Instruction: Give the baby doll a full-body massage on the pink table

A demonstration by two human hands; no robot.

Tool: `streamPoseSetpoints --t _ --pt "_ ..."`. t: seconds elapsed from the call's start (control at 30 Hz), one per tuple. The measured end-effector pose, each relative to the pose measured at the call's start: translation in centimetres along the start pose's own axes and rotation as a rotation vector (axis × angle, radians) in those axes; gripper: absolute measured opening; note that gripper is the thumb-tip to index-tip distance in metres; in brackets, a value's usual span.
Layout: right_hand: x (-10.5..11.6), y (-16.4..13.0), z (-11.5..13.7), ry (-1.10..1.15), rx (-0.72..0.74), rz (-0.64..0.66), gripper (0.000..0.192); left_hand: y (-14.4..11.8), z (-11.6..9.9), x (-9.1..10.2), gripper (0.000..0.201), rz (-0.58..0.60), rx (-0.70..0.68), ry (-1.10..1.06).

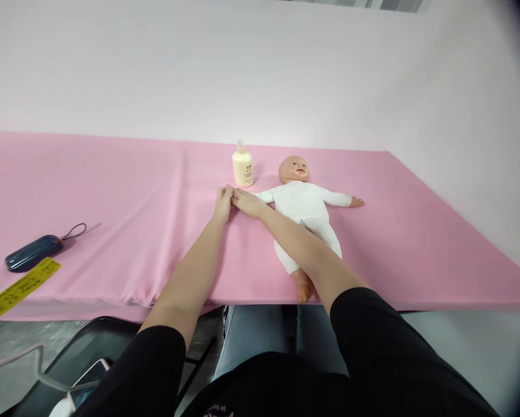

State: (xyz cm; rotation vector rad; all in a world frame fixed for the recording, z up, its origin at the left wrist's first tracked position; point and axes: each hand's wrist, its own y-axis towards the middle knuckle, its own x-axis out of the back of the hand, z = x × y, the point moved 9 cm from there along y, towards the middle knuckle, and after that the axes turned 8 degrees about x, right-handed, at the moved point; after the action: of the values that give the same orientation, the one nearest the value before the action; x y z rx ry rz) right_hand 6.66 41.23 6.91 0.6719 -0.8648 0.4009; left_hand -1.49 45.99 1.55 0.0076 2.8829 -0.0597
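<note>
Left hand (223, 202) and right hand (249, 204) meet at doll (300, 200) arm's end; can't tell grip. Bottle (243, 169) stands just behind. Foot (302, 288) sits near counter (399, 255) front edge; counter runs wide leftward.

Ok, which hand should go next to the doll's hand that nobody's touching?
Probably the right hand: it's nearer to the doll's free hand. The left hand is farther away, with the right hand in between.
</note>
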Motion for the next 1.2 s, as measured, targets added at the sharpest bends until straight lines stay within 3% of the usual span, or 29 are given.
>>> streamPoseSetpoints --t 0.17,0.37,0.5,0.63,0.77,0.83,0.93,1.03,1.1,1.2 --pt "0.7 0.2 0.6 0.183 0.082 -0.029 0.049 -0.8 -0.5 -0.4 0.049 0.021 0.058 0.005" --pt "5.2 -2.1 -2.0 0.375 -0.125 -0.248 0.044 -0.5 -1.8 -0.4 0.026 -0.003 -0.051 0.143" --pt "9.5 -6.9 -0.8 0.258 -0.082 -0.218 0.044 -0.4 -2.6 0.5 0.009 -0.104 -0.144 0.364" --pt "12.6 -13.2 0.7 0.120 -0.065 -0.134 0.046 -1.2 -3.2 0.4 0.014 -0.105 -0.186 0.483" --pt "14.0 -18.6 2.3 0.101 0.017 -0.111 0.046 -4.0 -6.2 -1.5 0.022 -0.128 -0.419 0.566" --pt "13.6 -20.3 4.2 0.110 0.085 -0.049 0.042 -5.9 -6.8 -3.4 0.025 -0.088 -0.431 0.568" --pt "11.8 -22.1 9.1 0.112 0.232 0.141 0.039 -9.2 -5.2 -7.1 0.023 0.020 -0.227 0.514" --pt "9.4 -23.6 13.9 0.077 0.341 0.321 0.048 -13.5 -1.1 -10.9 0.028 0.210 0.166 0.336" --pt "7.9 -24.5 15.7 0.025 0.372 0.403 0.062 -16.8 1.0 -13.2 0.034 0.378 0.377 0.160" --pt "6.5 -25.7 16.7 -0.043 0.434 0.452 0.061 -19.2 1.4 -14.0 0.045 0.421 0.511 -0.001"
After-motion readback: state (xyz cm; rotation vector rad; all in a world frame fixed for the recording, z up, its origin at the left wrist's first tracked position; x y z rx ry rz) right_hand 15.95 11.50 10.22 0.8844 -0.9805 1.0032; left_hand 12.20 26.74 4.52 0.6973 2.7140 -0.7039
